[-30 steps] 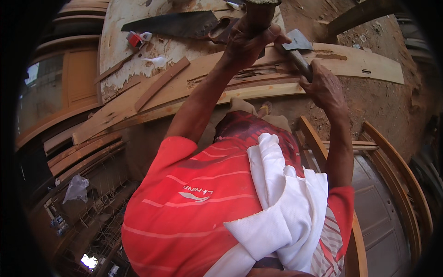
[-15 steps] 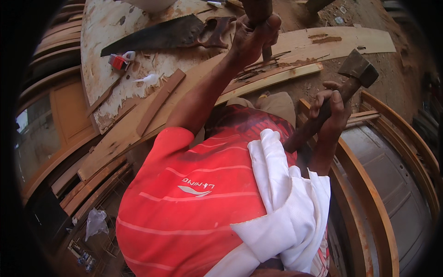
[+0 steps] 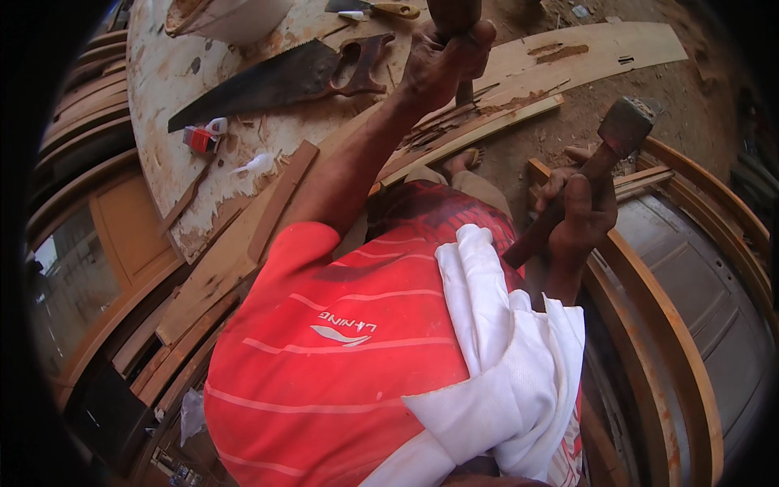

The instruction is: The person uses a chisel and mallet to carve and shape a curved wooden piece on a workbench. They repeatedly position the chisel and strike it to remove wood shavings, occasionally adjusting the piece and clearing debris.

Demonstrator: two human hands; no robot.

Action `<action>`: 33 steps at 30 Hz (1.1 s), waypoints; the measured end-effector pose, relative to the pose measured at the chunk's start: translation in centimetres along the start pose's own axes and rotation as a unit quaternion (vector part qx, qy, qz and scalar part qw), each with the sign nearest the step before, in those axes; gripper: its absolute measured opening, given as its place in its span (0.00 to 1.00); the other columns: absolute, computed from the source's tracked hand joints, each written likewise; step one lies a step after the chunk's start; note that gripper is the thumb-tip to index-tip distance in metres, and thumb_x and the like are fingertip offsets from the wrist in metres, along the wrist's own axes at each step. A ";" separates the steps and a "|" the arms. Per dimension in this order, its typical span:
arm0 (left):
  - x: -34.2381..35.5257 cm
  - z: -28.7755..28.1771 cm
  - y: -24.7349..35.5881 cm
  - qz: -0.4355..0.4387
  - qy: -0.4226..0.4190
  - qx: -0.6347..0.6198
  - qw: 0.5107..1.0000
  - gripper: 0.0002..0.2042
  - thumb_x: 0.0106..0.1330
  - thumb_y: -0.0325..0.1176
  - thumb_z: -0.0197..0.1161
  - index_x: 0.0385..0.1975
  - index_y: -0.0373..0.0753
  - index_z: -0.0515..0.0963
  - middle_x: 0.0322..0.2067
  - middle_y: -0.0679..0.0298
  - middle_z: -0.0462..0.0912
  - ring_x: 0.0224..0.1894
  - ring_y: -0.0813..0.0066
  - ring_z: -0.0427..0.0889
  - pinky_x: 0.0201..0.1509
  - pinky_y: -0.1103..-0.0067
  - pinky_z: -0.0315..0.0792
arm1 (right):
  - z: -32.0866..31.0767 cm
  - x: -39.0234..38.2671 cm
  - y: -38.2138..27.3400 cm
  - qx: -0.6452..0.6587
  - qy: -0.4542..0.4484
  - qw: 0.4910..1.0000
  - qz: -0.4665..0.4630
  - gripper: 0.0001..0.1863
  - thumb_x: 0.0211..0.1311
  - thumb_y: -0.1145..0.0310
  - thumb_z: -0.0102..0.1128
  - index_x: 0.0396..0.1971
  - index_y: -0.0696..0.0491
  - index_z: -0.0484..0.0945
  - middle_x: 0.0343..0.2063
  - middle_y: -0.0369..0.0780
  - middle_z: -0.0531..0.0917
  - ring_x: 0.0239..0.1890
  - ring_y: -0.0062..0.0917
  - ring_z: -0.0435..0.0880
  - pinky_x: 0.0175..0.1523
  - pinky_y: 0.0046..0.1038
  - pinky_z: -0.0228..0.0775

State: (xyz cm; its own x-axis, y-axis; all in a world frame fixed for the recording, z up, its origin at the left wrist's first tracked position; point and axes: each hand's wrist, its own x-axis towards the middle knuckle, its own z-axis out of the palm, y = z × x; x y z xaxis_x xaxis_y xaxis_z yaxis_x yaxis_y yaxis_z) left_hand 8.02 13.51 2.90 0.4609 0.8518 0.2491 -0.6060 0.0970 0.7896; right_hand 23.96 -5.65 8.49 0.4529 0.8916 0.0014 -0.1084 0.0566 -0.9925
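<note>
My left fingers (image 3: pixel 454 49) clench a dark chisel handle (image 3: pixel 451 16) upright on the splintered pale plank (image 3: pixel 519 105) beneath them, right fingers (image 3: pixel 578 203) grasping the raised wooden-handled hammer (image 3: pixel 604 154); I'd strike squarely.

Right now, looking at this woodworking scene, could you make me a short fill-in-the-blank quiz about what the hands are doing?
1. The right hand grips a ____ by its wooden handle.
2. The left hand holds a chisel upright on a curved strip of ____.
3. On the round white table lies a rusty hand ____.

Missing words: hammer; wood; saw
</note>
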 end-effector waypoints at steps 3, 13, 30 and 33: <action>0.9 -0.4 0.0 0.002 -0.084 -0.047 0.995 0.15 0.72 0.43 0.69 0.32 0.44 0.70 0.25 0.74 0.70 0.26 0.86 0.66 0.29 0.81 0.58 | 0.1 -0.1 0.3 -0.006 -0.006 0.999 0.032 0.22 0.69 0.61 0.68 0.52 0.62 0.76 0.23 0.36 0.79 0.21 0.17 0.77 0.26 0.21 0.68; 0.7 0.6 -0.4 0.017 -0.024 0.108 0.994 0.14 0.70 0.36 0.71 0.23 0.43 0.77 0.19 0.78 0.72 0.21 0.89 0.66 0.23 0.80 0.59 | -0.7 0.1 -0.9 -0.145 -0.026 0.988 0.039 0.17 0.69 0.67 0.67 0.51 0.60 0.77 0.24 0.35 0.80 0.22 0.17 0.77 0.28 0.22 0.70; -0.1 0.2 0.1 -0.046 -0.008 0.229 0.972 0.10 0.68 0.37 0.74 0.42 0.40 0.85 0.27 0.76 0.82 0.32 0.89 0.73 0.35 0.80 0.71 | 3.3 8.1 -13.5 -0.573 -0.171 0.744 -0.296 0.16 0.68 0.61 0.71 0.49 0.51 0.81 0.30 0.33 0.86 0.30 0.18 0.83 0.37 0.28 0.75; 0.3 0.3 -0.1 -0.030 -0.048 0.200 0.978 0.10 0.67 0.38 0.74 0.42 0.41 0.86 0.28 0.76 0.82 0.32 0.90 0.74 0.35 0.80 0.71 | 2.2 8.2 -16.5 -0.500 -0.067 0.812 -0.294 0.16 0.68 0.58 0.70 0.49 0.51 0.82 0.31 0.34 0.87 0.31 0.14 0.83 0.38 0.23 0.75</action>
State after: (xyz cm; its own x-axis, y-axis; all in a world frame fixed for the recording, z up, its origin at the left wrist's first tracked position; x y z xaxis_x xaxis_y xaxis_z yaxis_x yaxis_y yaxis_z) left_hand 8.39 13.60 3.03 0.5582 0.7964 0.2329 -0.2831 -0.0811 0.9557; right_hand 27.55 1.68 25.10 0.0590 0.8872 0.4575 0.8946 0.1564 -0.4186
